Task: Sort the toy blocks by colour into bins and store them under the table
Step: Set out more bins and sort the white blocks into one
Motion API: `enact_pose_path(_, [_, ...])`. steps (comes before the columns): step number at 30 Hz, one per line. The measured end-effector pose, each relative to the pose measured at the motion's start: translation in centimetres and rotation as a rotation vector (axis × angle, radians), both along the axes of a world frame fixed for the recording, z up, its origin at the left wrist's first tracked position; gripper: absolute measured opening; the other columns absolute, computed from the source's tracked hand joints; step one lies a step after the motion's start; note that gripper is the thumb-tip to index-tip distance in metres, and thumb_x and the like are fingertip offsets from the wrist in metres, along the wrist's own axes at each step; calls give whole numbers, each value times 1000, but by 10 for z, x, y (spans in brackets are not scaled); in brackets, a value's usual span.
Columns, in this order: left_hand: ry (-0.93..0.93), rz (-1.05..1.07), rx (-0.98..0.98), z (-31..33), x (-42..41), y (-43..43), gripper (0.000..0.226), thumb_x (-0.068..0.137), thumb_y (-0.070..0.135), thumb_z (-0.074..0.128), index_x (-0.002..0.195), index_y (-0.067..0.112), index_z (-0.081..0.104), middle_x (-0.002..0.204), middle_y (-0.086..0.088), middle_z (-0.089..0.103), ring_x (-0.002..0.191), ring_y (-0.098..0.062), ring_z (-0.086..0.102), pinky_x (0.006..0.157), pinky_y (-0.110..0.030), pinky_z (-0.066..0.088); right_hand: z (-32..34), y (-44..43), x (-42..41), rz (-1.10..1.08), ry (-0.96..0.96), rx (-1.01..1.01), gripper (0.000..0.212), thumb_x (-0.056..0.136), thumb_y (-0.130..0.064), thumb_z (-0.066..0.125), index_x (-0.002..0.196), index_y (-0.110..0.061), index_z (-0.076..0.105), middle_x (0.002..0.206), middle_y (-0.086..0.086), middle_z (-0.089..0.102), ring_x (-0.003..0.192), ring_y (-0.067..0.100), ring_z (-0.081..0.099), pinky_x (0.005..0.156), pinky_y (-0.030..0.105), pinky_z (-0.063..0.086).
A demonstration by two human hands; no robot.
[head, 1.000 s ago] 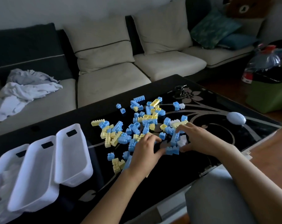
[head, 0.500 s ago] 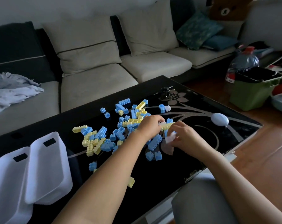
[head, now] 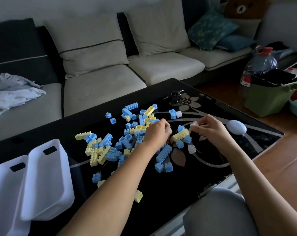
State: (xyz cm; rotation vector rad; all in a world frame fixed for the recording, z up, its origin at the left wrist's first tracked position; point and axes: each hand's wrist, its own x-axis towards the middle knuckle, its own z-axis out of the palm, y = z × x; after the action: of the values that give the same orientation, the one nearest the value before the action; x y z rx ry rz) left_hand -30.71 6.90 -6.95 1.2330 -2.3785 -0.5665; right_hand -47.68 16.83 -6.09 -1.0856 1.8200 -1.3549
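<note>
two white bins (head: 42,181) lean at the near left edge of the black table (head: 161,193). blue and yellow blocks (head: 108,142) lie scattered mid-table — the left hand (head: 157,133) curls over them, whether it grasps any i cannot tell. just beside it, the right hand (head: 210,129) pinches a white block (head: 194,124). beyond — a sofa (head: 101,86).

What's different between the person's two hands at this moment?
The left hand sits over the pile of blocks, fingers curled downward; the right hand is at the pile's edge. The right hand pinches a white block; what the left hand holds, if anything, is hidden. Both are bare and low over the table.
</note>
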Motion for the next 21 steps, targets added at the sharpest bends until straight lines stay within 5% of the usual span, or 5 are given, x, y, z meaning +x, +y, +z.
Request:
enact_pose_path(5, [348, 139, 337, 23, -17, -11, 22, 98, 12, 37, 98, 14, 59, 90, 3, 55, 75, -11, 52, 61, -21, 44, 3, 24, 17, 472, 612, 149, 25, 71, -31, 78, 87, -34, 58, 94, -15, 59, 84, 5, 58, 71, 20, 49])
enact_pose_path(10, [658, 314, 720, 40, -37, -32, 33, 90, 3, 30, 71, 11, 56, 67, -3, 50, 52, -10, 40, 42, -18, 28, -9, 23, 6, 346, 578, 96, 23, 71, -25, 78, 85, -29, 61, 85, -13, 62, 78, 3, 58, 69, 19, 48])
enact_pose_path(14, [254, 177, 394, 37, -57, -43, 34, 93, 32, 39, 82, 10, 62, 70, 0, 54, 62, -15, 49, 53, -25, 35, -22, 13, -4, -24, 366, -47, 25, 70, -20, 81, 88, -25, 64, 82, -12, 65, 77, 3, 60, 66, 12, 45])
enact_pose_path(17, [-184, 40, 21, 22, -71, -47, 38, 90, 37, 55, 123, 19, 56, 113, -3, 56, 95, -22, 59, 70, -28, 41, -28, 6, -8, -116, 339, -35, 25, 72, -19, 80, 89, -24, 63, 82, -13, 63, 78, 2, 58, 67, 16, 44])
enact_pose_path(21, [-290, -3, -60, 4, -82, -51, 35, 95, 25, 52, 128, 16, 53, 133, -7, 44, 101, -27, 60, 71, -30, 41, -32, 2, -10, -109, 345, -40, 25, 73, -20, 80, 90, -25, 62, 83, -14, 62, 78, 4, 58, 66, 15, 43])
